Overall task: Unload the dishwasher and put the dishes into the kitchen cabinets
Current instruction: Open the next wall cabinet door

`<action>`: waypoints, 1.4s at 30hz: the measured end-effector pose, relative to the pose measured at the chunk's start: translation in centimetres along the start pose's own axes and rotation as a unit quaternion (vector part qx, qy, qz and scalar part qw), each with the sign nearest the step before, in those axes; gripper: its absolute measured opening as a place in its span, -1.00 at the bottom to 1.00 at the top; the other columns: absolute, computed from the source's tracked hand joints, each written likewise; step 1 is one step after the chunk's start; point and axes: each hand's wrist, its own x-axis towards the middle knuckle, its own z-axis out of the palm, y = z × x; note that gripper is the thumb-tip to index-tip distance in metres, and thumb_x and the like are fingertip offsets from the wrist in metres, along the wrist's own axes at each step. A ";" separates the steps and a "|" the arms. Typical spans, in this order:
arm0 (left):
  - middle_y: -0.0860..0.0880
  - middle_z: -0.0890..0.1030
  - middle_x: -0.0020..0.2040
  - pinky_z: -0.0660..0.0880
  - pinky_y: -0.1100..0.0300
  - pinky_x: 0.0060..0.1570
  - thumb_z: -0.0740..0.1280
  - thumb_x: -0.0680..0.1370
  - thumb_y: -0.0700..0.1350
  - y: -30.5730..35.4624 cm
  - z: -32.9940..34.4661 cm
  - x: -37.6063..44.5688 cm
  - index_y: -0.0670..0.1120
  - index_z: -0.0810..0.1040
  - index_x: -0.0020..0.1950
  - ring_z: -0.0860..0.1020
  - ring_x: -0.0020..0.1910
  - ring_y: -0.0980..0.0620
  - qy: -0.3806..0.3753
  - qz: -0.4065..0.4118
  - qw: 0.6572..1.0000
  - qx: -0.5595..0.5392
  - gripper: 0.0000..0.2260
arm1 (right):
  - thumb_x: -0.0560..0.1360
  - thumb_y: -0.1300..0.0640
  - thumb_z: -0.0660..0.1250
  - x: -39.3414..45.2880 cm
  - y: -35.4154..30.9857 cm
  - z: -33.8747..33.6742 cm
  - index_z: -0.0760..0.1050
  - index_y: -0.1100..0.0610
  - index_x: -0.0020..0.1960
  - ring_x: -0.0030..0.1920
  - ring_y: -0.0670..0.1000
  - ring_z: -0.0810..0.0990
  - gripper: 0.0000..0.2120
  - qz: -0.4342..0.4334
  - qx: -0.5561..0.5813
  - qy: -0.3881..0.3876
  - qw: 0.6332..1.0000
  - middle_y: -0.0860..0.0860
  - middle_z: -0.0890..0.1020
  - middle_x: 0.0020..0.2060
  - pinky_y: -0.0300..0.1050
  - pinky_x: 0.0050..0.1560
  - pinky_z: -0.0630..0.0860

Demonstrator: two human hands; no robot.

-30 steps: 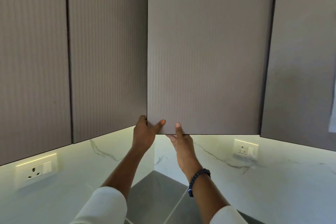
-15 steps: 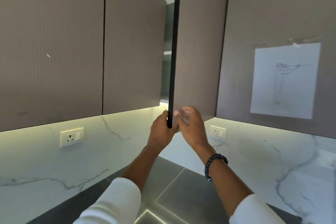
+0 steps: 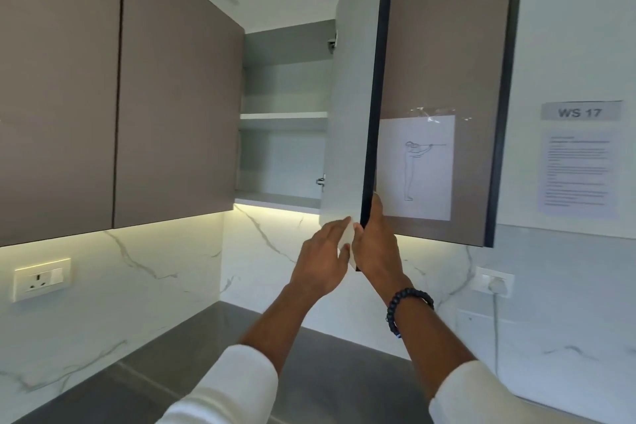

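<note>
both hands are raised to the lower corner of a cabinet door (image 3: 354,107) that stands swung out, its dark edge facing the camera. the left hand (image 3: 321,260) lies with straight fingers flat against the pale inner face of the door, while the right hand (image 3: 377,248) grips the door's edge from the outer side, thumb pointing up along it. a dark beaded bracelet (image 3: 406,306) circles the right wrist. behind the door the cabinet (image 3: 285,134) shows a pale shelf (image 3: 284,116). no dishes are in view. a line drawing on paper (image 3: 418,167) is taped to the neighbouring door.
</note>
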 end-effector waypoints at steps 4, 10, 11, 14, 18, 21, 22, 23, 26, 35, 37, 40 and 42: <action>0.09 0.25 0.55 0.05 0.31 0.35 0.12 0.68 0.01 0.7 2.0 0.2 0.10 0.19 0.56 0.27 0.50 0.07 -0.005 0.022 1.000 0.007 -0.57 | 0.65 0.13 0.19 -0.2 1.9 -1.4 -0.15 -0.06 0.61 0.31 0.11 0.52 -0.31 0.029 -0.026 -0.003 0.999 0.04 0.40 0.45 0.09 0.30 0.50; 0.11 0.26 0.54 0.26 0.12 0.42 0.16 0.66 0.05 0.8 4.2 0.1 0.14 0.18 0.55 0.33 0.46 0.04 -0.059 0.018 0.998 -0.009 -0.55 | 0.59 0.24 0.29 0.5 3.5 -2.4 0.03 0.01 0.60 0.30 0.12 0.54 -0.31 0.035 -0.004 0.032 0.999 0.05 0.47 0.40 0.04 0.30 0.51; 0.12 0.27 0.53 0.28 0.12 0.41 0.18 0.66 0.05 0.8 4.4 0.3 0.14 0.19 0.55 0.35 0.45 0.05 -0.058 0.020 0.998 -0.009 -0.55 | 0.60 0.21 0.30 0.6 3.6 -2.2 0.04 0.01 0.59 0.26 0.11 0.57 -0.32 0.029 -0.011 0.037 0.999 0.04 0.49 0.38 0.03 0.27 0.53; 0.13 0.28 0.53 0.29 0.14 0.40 0.21 0.64 0.06 0.4 4.9 0.7 0.15 0.21 0.54 0.35 0.44 0.07 -0.052 0.017 0.998 -0.019 -0.54 | 0.61 0.14 0.28 0.8 4.0 -2.0 0.06 -0.01 0.58 0.20 0.08 0.60 -0.37 0.014 -0.029 0.052 0.998 0.01 0.52 0.35 -0.02 0.21 0.54; 0.14 0.28 0.52 0.28 0.13 0.39 0.23 0.63 0.06 -0.2 4.6 0.7 0.15 0.21 0.54 0.36 0.43 0.08 -0.049 0.020 0.998 -0.015 -0.52 | 0.62 0.09 0.27 0.9 4.2 -2.0 0.06 0.00 0.58 0.24 0.09 0.59 -0.39 0.011 -0.049 0.067 0.997 -0.01 0.50 0.38 -0.03 0.23 0.51; 0.13 0.29 0.52 0.28 0.14 0.39 0.25 0.62 0.06 -0.5 4.2 0.7 0.13 0.21 0.53 0.36 0.43 0.08 -0.048 0.018 0.999 -0.017 -0.51 | 0.62 0.10 0.27 0.8 4.4 -2.2 0.04 -0.01 0.58 0.24 0.11 0.58 -0.38 0.011 -0.061 0.072 0.996 0.00 0.48 0.40 0.01 0.24 0.50; 0.13 0.29 0.52 0.27 0.14 0.39 0.25 0.62 0.06 -0.6 4.1 0.7 0.14 0.21 0.53 0.36 0.43 0.08 -0.046 0.019 0.999 -0.015 -0.51 | 0.62 0.09 0.27 0.8 4.5 -2.3 0.03 -0.01 0.58 0.25 0.12 0.58 -0.37 0.010 -0.066 0.074 0.995 0.00 0.46 0.42 0.02 0.24 0.51; 0.13 0.29 0.52 0.27 0.14 0.40 0.25 0.62 0.06 -0.6 4.0 0.8 0.14 0.21 0.54 0.35 0.44 0.08 -0.045 0.019 0.999 -0.013 -0.51 | 0.62 0.07 0.27 0.8 4.5 -2.4 0.02 -0.02 0.58 0.27 0.12 0.57 -0.36 0.008 -0.073 0.079 0.994 0.00 0.42 0.44 0.03 0.23 0.51; 0.10 0.28 0.53 0.24 0.10 0.44 0.25 0.62 0.07 -0.6 3.6 1.2 0.15 0.19 0.54 0.31 0.47 0.06 -0.030 0.011 0.999 -0.017 -0.50 | 0.61 0.01 0.27 0.6 4.8 -2.8 0.04 0.00 0.58 0.35 0.12 0.49 -0.36 -0.024 -0.100 0.105 0.989 0.01 0.31 0.51 0.04 0.27 0.49; 0.02 0.32 0.51 0.29 0.06 0.43 0.20 0.64 0.05 4.5 1.8 1.4 0.10 0.21 0.55 0.33 0.46 0.01 0.026 0.060 0.996 -0.057 -0.53 | 0.60 -0.07 0.25 -1.4 5.3 -6.4 -0.03 -0.08 0.60 0.56 0.12 0.16 -0.31 -0.094 -0.205 0.087 0.970 0.04 0.10 0.59 0.16 0.51 0.20; 0.02 0.36 0.48 0.34 0.05 0.42 0.21 0.64 0.00 6.5 1.8 0.9 0.08 0.25 0.53 0.37 0.42 0.02 0.030 0.076 0.992 -0.099 -0.56 | 0.60 -0.05 0.25 -2.6 5.8 -8.1 -0.03 -0.10 0.60 0.55 0.10 0.17 -0.32 -0.093 -0.209 0.096 0.969 0.04 0.10 0.59 0.13 0.50 0.22; 0.05 0.42 0.41 0.40 0.03 0.36 0.24 0.63 -0.05 10.1 3.0 -0.6 0.07 0.34 0.47 0.42 0.35 0.05 0.041 0.102 0.984 -0.144 -0.61 | 0.59 -0.01 0.26 -4.9 6.9 -11.2 -0.01 -0.08 0.60 0.53 0.08 0.23 -0.32 -0.093 -0.239 0.106 0.961 0.06 0.16 0.57 0.10 0.46 0.29; 0.05 0.44 0.38 0.40 0.06 0.34 0.24 0.63 -0.04 12.6 4.5 -1.8 0.06 0.37 0.43 0.45 0.33 0.03 0.033 0.119 0.979 -0.164 -0.64 | 0.59 -0.02 0.26 -6.9 8.3 -13.7 0.03 -0.07 0.59 0.47 0.10 0.33 -0.35 -0.082 -0.249 0.111 0.959 0.08 0.23 0.54 0.13 0.39 0.37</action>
